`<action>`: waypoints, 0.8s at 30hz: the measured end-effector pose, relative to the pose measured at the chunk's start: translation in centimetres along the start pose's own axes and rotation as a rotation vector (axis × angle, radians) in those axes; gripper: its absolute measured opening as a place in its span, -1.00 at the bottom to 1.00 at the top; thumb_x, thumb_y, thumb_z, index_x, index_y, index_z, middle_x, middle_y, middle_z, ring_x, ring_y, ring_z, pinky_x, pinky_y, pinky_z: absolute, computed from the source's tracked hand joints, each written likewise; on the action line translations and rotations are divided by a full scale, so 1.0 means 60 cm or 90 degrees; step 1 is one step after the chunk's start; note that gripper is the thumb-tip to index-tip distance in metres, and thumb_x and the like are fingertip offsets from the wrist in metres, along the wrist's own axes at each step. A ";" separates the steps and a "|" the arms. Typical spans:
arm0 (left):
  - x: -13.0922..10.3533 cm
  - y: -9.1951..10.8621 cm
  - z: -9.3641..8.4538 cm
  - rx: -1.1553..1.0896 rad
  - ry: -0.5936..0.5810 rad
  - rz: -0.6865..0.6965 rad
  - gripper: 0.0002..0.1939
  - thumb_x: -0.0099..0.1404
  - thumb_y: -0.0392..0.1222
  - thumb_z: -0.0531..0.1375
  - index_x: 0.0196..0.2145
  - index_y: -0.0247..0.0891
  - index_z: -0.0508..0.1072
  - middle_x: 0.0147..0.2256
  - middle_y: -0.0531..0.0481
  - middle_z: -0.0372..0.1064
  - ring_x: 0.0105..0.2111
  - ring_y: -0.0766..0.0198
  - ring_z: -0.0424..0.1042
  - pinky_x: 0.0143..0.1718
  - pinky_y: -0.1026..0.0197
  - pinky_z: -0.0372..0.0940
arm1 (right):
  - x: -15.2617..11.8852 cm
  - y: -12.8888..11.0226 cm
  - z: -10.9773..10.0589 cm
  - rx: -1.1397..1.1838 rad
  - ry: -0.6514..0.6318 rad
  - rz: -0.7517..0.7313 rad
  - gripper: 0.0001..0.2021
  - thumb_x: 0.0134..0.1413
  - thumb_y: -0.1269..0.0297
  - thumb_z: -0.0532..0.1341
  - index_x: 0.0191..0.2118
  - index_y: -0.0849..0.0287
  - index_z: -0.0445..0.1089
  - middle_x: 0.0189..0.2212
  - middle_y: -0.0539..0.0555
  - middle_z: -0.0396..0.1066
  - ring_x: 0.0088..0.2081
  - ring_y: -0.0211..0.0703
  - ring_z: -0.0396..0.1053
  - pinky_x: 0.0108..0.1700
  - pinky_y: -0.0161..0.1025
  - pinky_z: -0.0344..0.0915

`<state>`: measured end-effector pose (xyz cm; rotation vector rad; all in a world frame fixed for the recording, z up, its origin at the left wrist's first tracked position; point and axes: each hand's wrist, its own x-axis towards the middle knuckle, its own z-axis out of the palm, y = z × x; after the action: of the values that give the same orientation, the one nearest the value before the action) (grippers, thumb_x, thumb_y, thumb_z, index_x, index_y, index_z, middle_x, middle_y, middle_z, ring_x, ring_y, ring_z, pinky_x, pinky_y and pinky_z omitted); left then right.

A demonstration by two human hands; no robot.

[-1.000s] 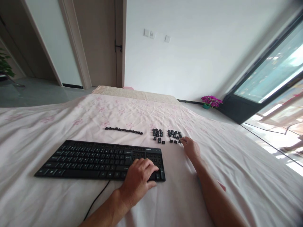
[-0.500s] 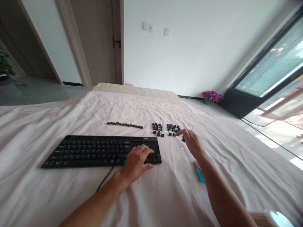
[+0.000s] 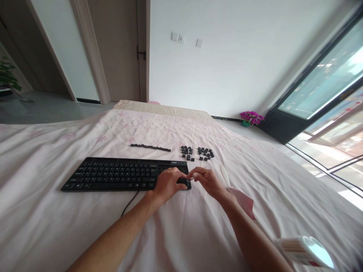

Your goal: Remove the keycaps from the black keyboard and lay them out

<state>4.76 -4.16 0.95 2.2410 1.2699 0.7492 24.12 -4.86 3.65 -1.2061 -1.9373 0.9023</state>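
Observation:
A black computer keyboard (image 3: 113, 174) lies on the bed-like surface, its cable running toward me. My left hand (image 3: 169, 182) rests over the number pad at its right end, thumb and fingers curled against the keys there. My right hand (image 3: 208, 181) is pinched on a thin wire keycap puller (image 3: 192, 179), whose tip meets the number pad close to my left fingertips. My fingers hide part of the puller and the keys beneath. Beyond the keyboard lie loose black keycaps: a long row (image 3: 150, 147), one cluster (image 3: 187, 152) and another cluster (image 3: 205, 153).
A pink flat piece (image 3: 242, 200) lies beside my right forearm. A clear round tub of thin sticks (image 3: 304, 249) stands at the lower right. Pale flowered cloth (image 3: 136, 128) with folds covers the surface. Purple flowers (image 3: 252, 117) stand on the floor by the wall.
My right hand has moved left and nearer, from beside the right keycap cluster to the number pad. A dark keycap now lies at that cluster's right edge. My left hand stays on the keyboard.

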 end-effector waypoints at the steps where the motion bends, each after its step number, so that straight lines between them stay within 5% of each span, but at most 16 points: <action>1: -0.001 0.001 0.001 0.000 0.003 0.000 -0.74 0.05 -0.11 0.34 -0.23 -0.09 0.54 -0.28 0.08 0.45 -0.22 0.22 0.40 -0.18 0.23 0.22 | 0.000 -0.001 -0.001 -0.013 -0.008 -0.002 -0.70 0.21 0.17 0.10 -0.31 0.21 0.52 -0.36 0.07 0.50 -0.34 -0.23 0.41 -0.29 -0.30 0.33; 12: 0.000 0.009 0.012 0.059 0.009 -0.003 -0.86 0.09 -0.05 0.31 -0.38 -0.12 0.54 -0.32 0.05 0.44 -0.27 0.22 0.38 -0.20 0.22 0.18 | -0.003 -0.015 0.024 -0.147 -0.074 -0.068 -0.68 0.26 0.16 0.05 -0.36 0.12 0.49 -0.38 -0.01 0.50 -0.31 -0.24 0.42 -0.20 -0.34 0.27; 18: 0.005 0.018 0.017 0.088 -0.002 -0.064 -0.84 0.02 -0.01 0.34 -0.46 -0.11 0.54 -0.36 0.03 0.45 -0.28 0.18 0.36 -0.21 0.20 0.14 | 0.012 0.020 0.040 -0.005 0.008 -0.069 -0.56 0.28 0.06 -0.03 -0.48 0.18 0.40 -0.55 0.01 0.40 -0.45 -0.24 0.36 -0.33 -0.33 0.25; 24: 0.006 0.021 0.019 0.063 0.000 -0.053 -0.80 0.17 0.08 0.21 -0.39 -0.02 0.56 -0.38 0.04 0.45 -0.29 0.18 0.34 -0.25 0.18 0.08 | 0.001 0.031 0.052 0.015 0.105 -0.070 -0.54 0.30 0.10 -0.09 -0.55 0.15 0.30 -0.60 0.00 0.29 -0.49 -0.24 0.28 -0.36 -0.31 0.21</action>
<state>6.43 -4.55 0.95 2.2489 1.4204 0.6691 22.38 -4.80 0.48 -1.1136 -1.8365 0.7421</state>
